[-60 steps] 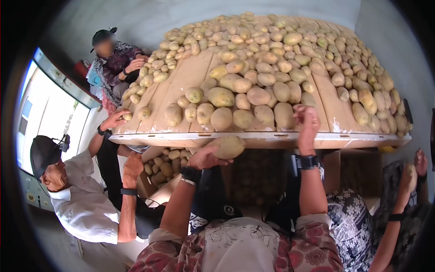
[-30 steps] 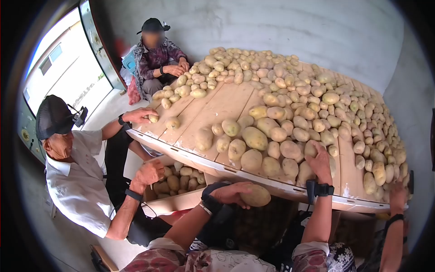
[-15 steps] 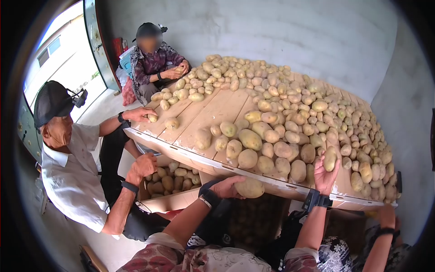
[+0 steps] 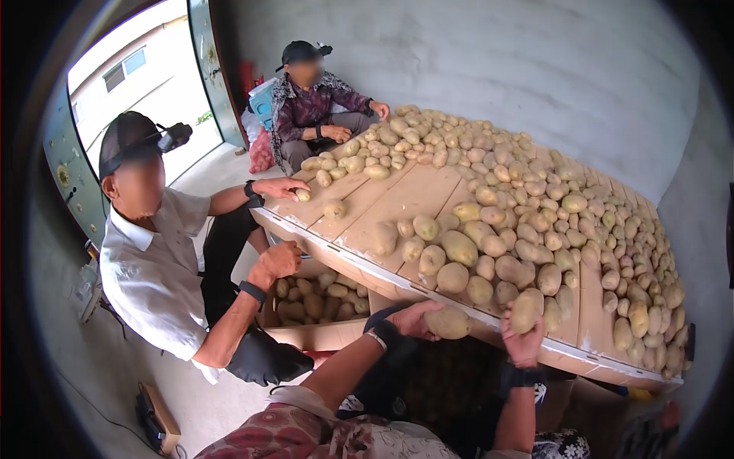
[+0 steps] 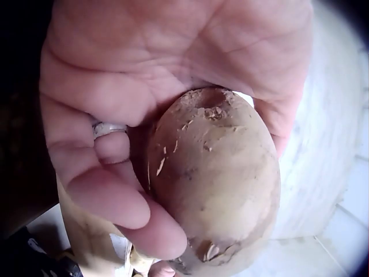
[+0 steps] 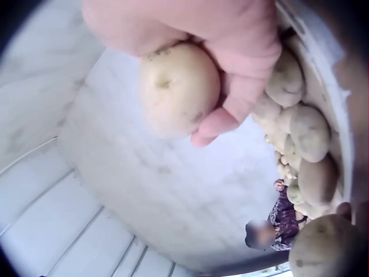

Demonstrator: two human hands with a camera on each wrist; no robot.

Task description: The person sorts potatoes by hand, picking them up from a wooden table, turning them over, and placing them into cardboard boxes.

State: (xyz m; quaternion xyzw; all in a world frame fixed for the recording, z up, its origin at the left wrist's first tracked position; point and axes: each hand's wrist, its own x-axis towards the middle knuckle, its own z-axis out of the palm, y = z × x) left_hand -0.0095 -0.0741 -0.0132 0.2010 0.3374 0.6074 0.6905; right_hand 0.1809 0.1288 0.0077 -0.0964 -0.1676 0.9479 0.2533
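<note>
My left hand (image 4: 415, 320) holds a large oval potato (image 4: 449, 323) just in front of the table's front edge. In the left wrist view the fingers curl along one side of this potato (image 5: 216, 179), whose skin shows rough flakes and a dirt-filled hollow at one end. To its right, my right hand (image 4: 523, 346) grips another potato (image 4: 527, 310), raised upright at the edge of the table. The right wrist view shows that potato (image 6: 180, 89) between thumb and fingers, pale and smooth with a small eye.
Many potatoes (image 4: 527, 206) cover the wooden table (image 4: 382, 206). Below its edge stands a cardboard box (image 4: 317, 335) of potatoes. A person in a white shirt (image 4: 149, 268) sits at the left, one hand by a small potato (image 4: 303, 195). Another person (image 4: 317, 115) sits at the far corner.
My right hand has picked up a potato from the table and brought it left, closer to my left hand. My left hand keeps its potato throughout. The head view has turned.
</note>
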